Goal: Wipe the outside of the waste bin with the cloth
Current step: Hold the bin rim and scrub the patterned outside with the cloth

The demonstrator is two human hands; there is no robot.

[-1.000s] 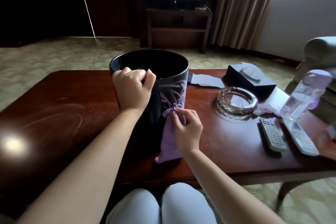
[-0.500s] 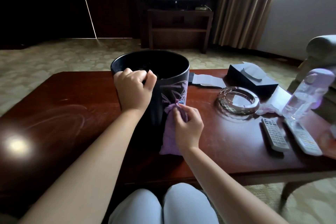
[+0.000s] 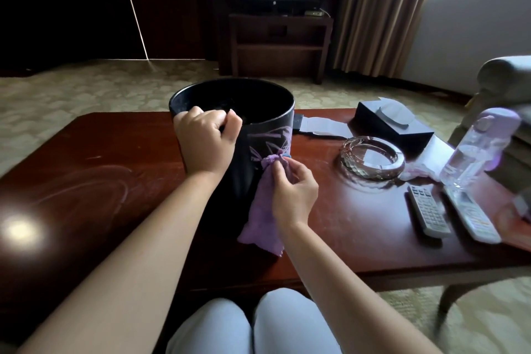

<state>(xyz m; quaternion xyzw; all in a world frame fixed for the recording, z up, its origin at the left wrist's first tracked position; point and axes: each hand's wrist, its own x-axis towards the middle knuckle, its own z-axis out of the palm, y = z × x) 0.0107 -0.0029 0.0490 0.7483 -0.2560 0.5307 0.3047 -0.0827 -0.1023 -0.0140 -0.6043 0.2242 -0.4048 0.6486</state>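
- Presently, the waste bin (image 3: 258,135), a black cylinder with a pale leaf pattern, stands upright on the counter (image 3: 94,169), mouth up and long axis vertical.
- Left hand (image 3: 205,142): fingers curled over the near rim, clamping the wall between fingers and palm; it steadies the bin.
- Right hand (image 3: 291,191): just to the right of and below the left hand, fingertips pinched together on the gathered upper end of the purple cloth (image 3: 263,210), holding that end against the patterned wall.
- Cloth: long axis runs from the pinched top down toward the person; its free tail hangs beside the right wrist, lower corner at or near the counter; contact there cannot be told.
- Handling, bin (judgement): rigid, glossy, probably light when empty, so likely to slide or turn under sideways rubbing; the rim offers the firmest hold, as taken here.
- Handling, cloth (judgement): soft, limp, napped; bunched as it is, little of it meets the wall, and a flatter spread under the fingers would cover more surface.
- Beyond the right hand, farther to its right: a glass ashtray (image 3: 372,159), a dark tissue box (image 3: 393,123), two remote controls (image 3: 428,211), a clear water bottle (image 3: 474,152).
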